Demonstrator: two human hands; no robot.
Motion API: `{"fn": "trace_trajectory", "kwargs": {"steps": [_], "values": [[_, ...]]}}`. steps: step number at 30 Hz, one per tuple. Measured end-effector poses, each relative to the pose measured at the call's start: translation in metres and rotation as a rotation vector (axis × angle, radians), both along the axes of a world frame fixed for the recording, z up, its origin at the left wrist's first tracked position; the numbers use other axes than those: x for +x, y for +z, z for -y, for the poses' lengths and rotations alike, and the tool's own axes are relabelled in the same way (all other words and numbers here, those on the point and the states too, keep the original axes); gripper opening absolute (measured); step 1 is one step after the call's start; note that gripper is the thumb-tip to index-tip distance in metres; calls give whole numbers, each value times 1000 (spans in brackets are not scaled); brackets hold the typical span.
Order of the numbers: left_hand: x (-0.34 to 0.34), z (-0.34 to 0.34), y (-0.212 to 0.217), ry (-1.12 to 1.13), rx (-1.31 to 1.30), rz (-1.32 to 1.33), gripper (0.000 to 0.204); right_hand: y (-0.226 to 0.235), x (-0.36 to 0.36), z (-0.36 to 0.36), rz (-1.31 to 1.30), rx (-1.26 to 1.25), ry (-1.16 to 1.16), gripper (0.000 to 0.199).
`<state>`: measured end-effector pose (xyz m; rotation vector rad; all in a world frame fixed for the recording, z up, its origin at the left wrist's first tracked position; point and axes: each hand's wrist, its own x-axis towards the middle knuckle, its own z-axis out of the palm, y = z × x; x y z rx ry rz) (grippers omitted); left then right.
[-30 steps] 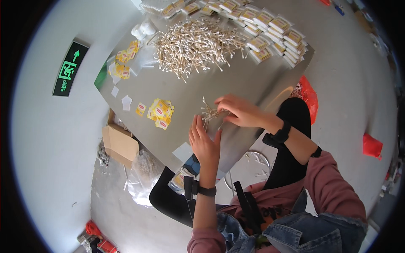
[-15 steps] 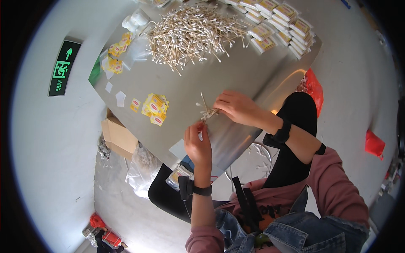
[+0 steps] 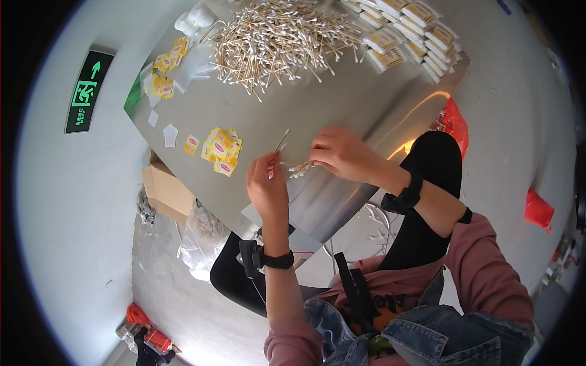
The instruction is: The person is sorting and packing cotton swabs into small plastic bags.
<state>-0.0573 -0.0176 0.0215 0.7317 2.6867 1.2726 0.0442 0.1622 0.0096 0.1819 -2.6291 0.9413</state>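
A small bunch of cotton swabs point(image 3: 299, 169) sticks out leftward from the closed fingers of my right hand point(image 3: 342, 156), low over the near part of the metal table. My left hand point(image 3: 267, 184) pinches a cotton swab point(image 3: 282, 140), which points up and to the right, its white tip clear of the fingers. A gap lies between this swab and the bunch. Beyond both hands, a large loose heap of cotton swabs point(image 3: 281, 46) covers the far middle of the table. Yellow printed cards point(image 3: 221, 149) are piled left of my left hand.
Filled packs point(image 3: 421, 30) are stacked at the far right of the table point(image 3: 201, 110). More yellow cards point(image 3: 165, 82), white paper pieces point(image 3: 171, 135) and white rolls point(image 3: 194, 19) lie along the left. Below the table's left edge stand a cardboard box point(image 3: 168, 192) and a clear plastic bag point(image 3: 204, 244).
My left hand has moved up and left, away from the bunch, with a swab in its fingers. My right hand stays nearly in place, holding the bunch.
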Motion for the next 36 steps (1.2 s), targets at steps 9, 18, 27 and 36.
{"fn": "trace_trajectory", "kwargs": {"steps": [9,18,27,36], "values": [[6,-14,13,-12,101,135,28,2,-1,3,52,-34,-74,27],[-14,-5,10,-355,-164,-331,24,-5,-3,1,-10,11,-29,24],[-19,29,6,-317,-112,-370,19,-11,-4,-4,-49,-49,-32,10],[-20,-4,-2,-88,-50,-144,21,-10,-4,8,-35,-29,-18,11]]}}
